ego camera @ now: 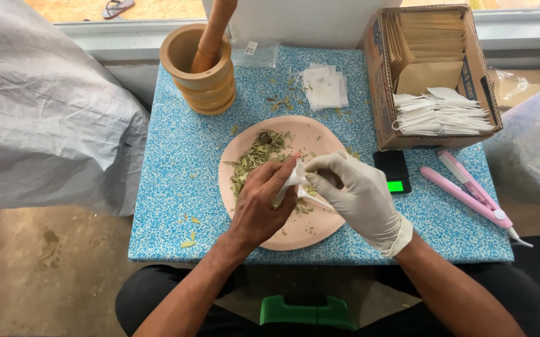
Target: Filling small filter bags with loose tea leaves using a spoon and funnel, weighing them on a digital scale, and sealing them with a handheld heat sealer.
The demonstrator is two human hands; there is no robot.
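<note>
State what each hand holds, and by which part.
Both the left hand and gloved right hand pinch the small white bag by its open top edge.

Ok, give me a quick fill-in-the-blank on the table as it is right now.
1. The right hand wears a white ____.
2. Both hands hold a small white bag over the pink ____ of dried leaves.
3. The pestle stands in the wooden ____ at the table's far left.
4. The cardboard box sits to the ____ of the plate.

Missing words: glove; plate; mortar; right
</note>
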